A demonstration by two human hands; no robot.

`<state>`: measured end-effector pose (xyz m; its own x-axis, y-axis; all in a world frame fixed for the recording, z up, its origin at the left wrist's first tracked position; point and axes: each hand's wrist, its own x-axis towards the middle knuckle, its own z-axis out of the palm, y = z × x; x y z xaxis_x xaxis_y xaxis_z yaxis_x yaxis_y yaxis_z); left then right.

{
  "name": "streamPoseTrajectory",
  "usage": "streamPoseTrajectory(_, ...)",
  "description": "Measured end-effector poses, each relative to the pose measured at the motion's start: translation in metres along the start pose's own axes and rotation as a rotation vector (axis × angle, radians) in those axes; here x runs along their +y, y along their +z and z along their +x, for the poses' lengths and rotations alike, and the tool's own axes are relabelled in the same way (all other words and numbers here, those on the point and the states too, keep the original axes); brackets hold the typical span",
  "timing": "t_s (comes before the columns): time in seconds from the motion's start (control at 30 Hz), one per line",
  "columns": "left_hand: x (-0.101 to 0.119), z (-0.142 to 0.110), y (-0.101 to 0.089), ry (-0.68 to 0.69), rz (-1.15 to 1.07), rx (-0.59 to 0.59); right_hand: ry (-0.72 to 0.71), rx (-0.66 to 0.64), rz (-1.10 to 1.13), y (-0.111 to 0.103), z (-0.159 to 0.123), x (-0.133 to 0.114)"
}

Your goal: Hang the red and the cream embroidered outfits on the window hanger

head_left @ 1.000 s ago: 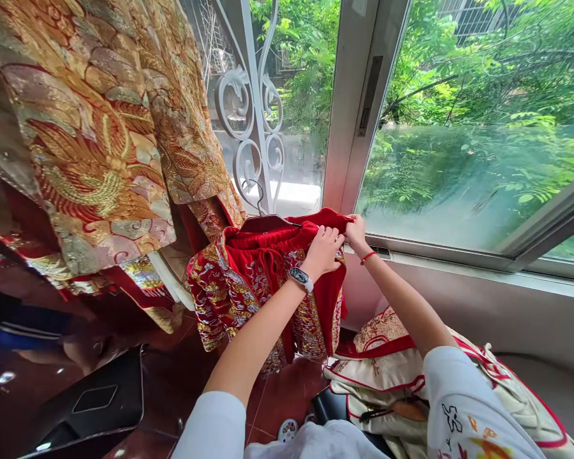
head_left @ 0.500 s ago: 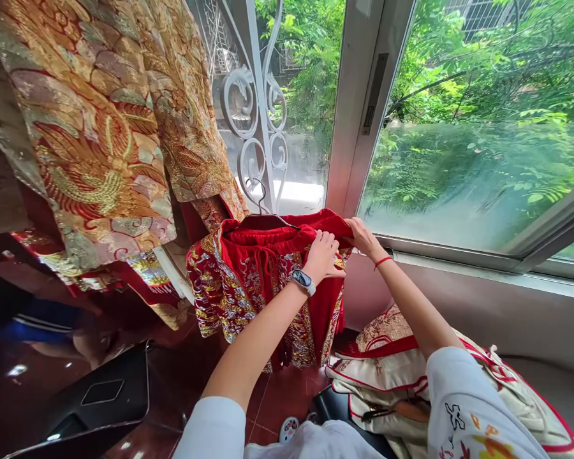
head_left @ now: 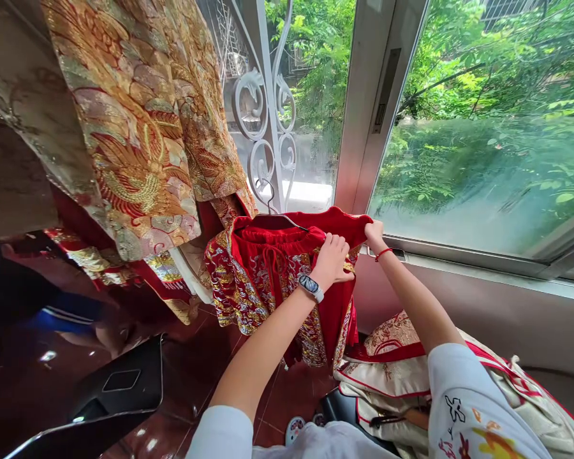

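Note:
A red garment with gold embroidery [head_left: 268, 280] hangs on a dark hanger [head_left: 275, 217] in front of the window. My left hand [head_left: 332, 258], with a watch on the wrist, is closed on the garment's red waistband near its right end. My right hand [head_left: 374, 231], with a red string at the wrist, grips the waistband's right corner just beside the window ledge. The fabric is stretched between the two hands.
Gold and red brocade robes [head_left: 138, 127] hang at upper left. A cream and red garment [head_left: 411, 376] lies piled at lower right. A dark object [head_left: 119, 389] sits on the red tiled floor. The window frame [head_left: 368, 115] and white scrolled grille [head_left: 263, 108] stand behind.
The view has shifted left and down a little. My right hand has slid to the waistband's outer corner and pulled it out; my left hand keeps its grip.

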<state>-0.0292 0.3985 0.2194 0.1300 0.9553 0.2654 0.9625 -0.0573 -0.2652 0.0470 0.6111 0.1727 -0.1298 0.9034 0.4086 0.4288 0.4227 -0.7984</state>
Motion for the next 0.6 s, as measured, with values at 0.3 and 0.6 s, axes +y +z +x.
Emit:
streamPoseTrajectory(0.3,-0.01,0.026,0.029,-0.124,-0.146,0.001,-0.917,-0.062,-0.74,-0.088,0.008,0.019)
streamPoseTrajectory(0.6,-0.02,0.064,0.049,-0.314,-0.334,-0.023,-1.055,-0.188,-0.745,-0.132,0.007,-0.009)
